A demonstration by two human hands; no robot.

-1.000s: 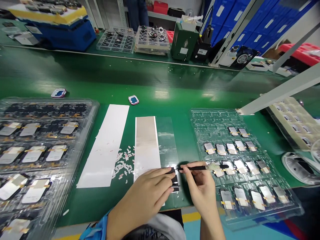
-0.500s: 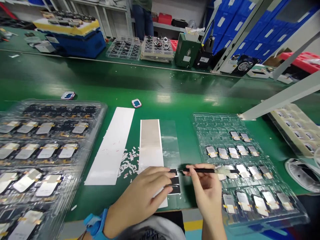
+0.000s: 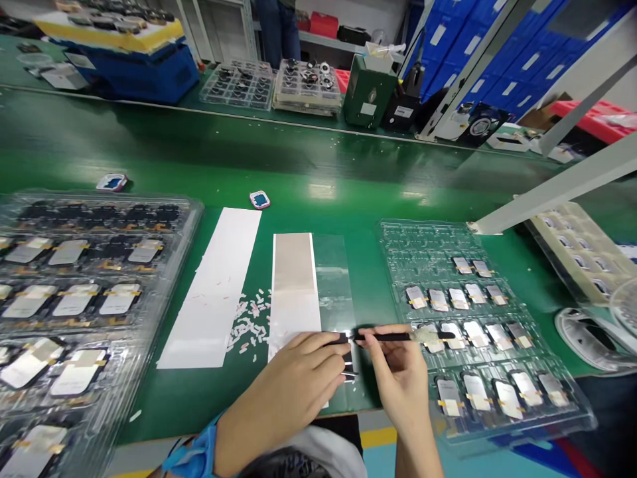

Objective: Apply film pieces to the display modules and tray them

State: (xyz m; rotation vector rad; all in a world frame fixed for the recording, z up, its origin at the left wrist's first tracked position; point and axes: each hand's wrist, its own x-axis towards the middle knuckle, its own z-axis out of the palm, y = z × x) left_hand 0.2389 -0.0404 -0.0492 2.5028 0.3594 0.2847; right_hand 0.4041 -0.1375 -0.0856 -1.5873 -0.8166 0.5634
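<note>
My right hand [image 3: 401, 372] grips a slim black pen-like tool [image 3: 391, 336] with a pale wrapped section, its tip pointing left. That tip meets a small black piece [image 3: 339, 338] at the fingers of my left hand [image 3: 301, 378]. My left fingers are closed together over the black piece, which they partly hide. Beneath my left hand lies a white-and-beige strip [image 3: 296, 272], with a clear film [image 3: 334, 279] along its right side. Left of it is a long white sheet [image 3: 212, 285], and small white scraps [image 3: 249, 325] are scattered between them.
A clear tray [image 3: 182, 265] of silvery parts fills the left side. Another clear tray [image 3: 408, 249] with similar parts stands right. Two small square parts lie farther back, one of them blue-faced [image 3: 259, 199]. A white post [image 3: 547, 189] slants over the right side. A person [image 3: 279, 33] stands behind the bench.
The whole view has shifted slightly, so the bench objects sit a little farther left. My left fingers have drawn closer together over the black pieces; the tool's tip stays beside them.
</note>
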